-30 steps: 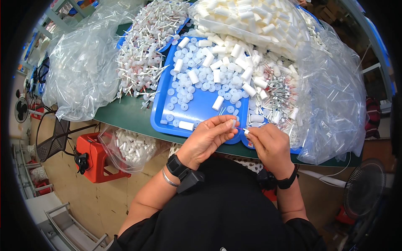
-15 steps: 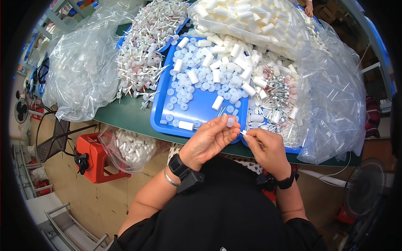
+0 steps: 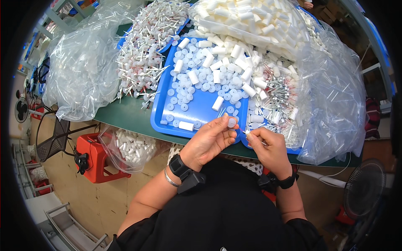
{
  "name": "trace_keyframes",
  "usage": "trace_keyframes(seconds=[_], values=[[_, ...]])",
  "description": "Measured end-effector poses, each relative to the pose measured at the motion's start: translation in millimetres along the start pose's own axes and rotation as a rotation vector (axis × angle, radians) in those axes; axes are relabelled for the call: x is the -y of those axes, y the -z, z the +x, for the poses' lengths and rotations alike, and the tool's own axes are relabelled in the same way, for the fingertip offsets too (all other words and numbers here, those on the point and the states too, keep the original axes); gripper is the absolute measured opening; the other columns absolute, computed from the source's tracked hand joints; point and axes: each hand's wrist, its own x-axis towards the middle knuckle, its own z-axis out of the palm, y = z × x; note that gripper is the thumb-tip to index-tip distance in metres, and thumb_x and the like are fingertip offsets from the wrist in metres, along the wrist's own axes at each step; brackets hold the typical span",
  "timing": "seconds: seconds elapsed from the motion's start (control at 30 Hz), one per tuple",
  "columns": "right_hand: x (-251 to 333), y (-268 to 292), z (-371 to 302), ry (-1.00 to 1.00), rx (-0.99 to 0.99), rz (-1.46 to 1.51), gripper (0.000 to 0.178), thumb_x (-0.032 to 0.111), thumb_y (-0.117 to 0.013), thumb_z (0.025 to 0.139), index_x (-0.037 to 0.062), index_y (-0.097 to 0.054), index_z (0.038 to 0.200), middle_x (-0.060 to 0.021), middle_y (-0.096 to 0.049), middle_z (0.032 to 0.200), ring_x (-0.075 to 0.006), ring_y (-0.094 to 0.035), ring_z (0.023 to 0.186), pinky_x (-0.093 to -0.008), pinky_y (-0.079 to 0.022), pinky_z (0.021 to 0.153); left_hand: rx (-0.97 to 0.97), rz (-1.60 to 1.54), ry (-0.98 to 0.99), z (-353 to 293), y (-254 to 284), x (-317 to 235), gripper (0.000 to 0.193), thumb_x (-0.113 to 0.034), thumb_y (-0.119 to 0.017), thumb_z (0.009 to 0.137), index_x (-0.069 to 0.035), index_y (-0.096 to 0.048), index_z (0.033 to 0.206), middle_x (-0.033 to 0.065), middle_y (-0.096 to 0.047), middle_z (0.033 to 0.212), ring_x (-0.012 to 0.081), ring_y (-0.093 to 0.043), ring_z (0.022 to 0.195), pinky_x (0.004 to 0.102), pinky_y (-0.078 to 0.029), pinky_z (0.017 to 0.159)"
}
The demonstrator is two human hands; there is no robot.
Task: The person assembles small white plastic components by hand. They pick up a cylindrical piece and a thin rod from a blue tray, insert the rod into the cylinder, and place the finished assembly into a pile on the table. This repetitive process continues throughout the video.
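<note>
My left hand (image 3: pixel 214 136) is closed over the near edge of the blue tray (image 3: pixel 157 109), pinching a translucent plastic disc (image 3: pixel 231 122) between thumb and fingers. Two thin white pins (image 3: pixel 221 111) show just beyond its fingertips; whether they are in the hand or lying on the tray I cannot tell. To its right, my right hand (image 3: pixel 268 146) has thumb and forefinger pressed around a small white piece (image 3: pixel 247 131), mostly covered by the fingertips. A small gap separates the two hands. Pale discs (image 3: pixel 184 90) and white foam-like cylinders (image 3: pixel 217 103) lie about the tray.
White stems with discs (image 3: pixel 144 62) are heaped at the far left. A plastic bag of white cylinders (image 3: pixel 259 21) rests behind the tray. Wired parts (image 3: pixel 278 90) fill the right tray, beside a clear plastic sheet (image 3: pixel 331 96). A red stool (image 3: pixel 94 159) stands below the table.
My right hand has shifted slightly right, away from my left fingers, with the small white piece still pinched. My left hand has barely moved. Another person's hand at the top right has withdrawn upward.
</note>
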Motion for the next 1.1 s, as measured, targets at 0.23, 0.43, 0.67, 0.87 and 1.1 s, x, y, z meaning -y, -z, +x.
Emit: trace_keyframes(seconds=[0.23,0.43,0.67,0.87,1.1], values=[[9.0,2.0,2.6,0.089,-0.01,-0.166,0.011,0.009,-0.072,0.089,0.0013,-0.067,0.085,-0.0096,-0.063,0.063,-0.0197,-0.059,0.049,-0.0318,-0.043,0.048,-0.024,0.079,-0.023,1.3,2.9,0.6,0.03,-0.029,-0.063,0.102,-0.002,-0.063,0.115,0.0033,-0.066,0.101,0.0096,-0.063,0.085,0.0247,-0.054,0.08],[7.5,-4.1,9.5,0.422,-0.095,-0.404,0.009,0.009,-0.072,0.09,0.0025,-0.066,0.089,-0.0116,-0.063,0.064,-0.0254,-0.063,0.053,-0.0341,-0.046,0.049,-0.039,0.119,0.012,0.6,-3.2,6.6,0.025,-0.02,-0.065,0.1,-0.002,-0.063,0.117,0.0029,-0.067,0.102,0.0094,-0.065,0.089,0.0248,-0.055,0.086],[0.3,-18.7,-0.3,-0.179,0.008,0.204,0.008,0.009,-0.067,0.094,0.0024,-0.065,0.09,-0.0128,-0.063,0.065,-0.0273,-0.064,0.056,-0.037,-0.046,0.05,0.051,-0.036,0.078,3.6,6.0,20.6,0.025,-0.02,-0.065,0.101,-0.001,-0.065,0.118,0.0018,-0.067,0.099,0.0093,-0.065,0.088,0.024,-0.057,0.085],[-6.8,-24.0,1.8,0.319,-0.151,-0.376,0.008,0.009,-0.068,0.095,0.0019,-0.065,0.092,-0.0126,-0.064,0.066,-0.0272,-0.065,0.056,-0.0349,-0.048,0.052,0.019,0.02,0.079,6.0,2.4,19.2,0.025,-0.019,-0.065,0.101,-0.001,-0.065,0.118,0.0014,-0.067,0.097,0.0093,-0.065,0.086,0.0247,-0.057,0.082],[-14.7,8.7,12.7,-0.108,-0.038,-0.003,0.009,0.01,-0.066,0.095,0.0014,-0.068,0.097,-0.0152,-0.068,0.079,-0.0283,-0.067,0.065,-0.0361,-0.051,0.059,-0.106,0.029,-0.061,3.5,4.9,5.2,0.027,-0.023,-0.067,0.099,-0.002,-0.064,0.117,0.002,-0.066,0.094,0.0109,-0.066,0.086,0.0264,-0.057,0.08]])
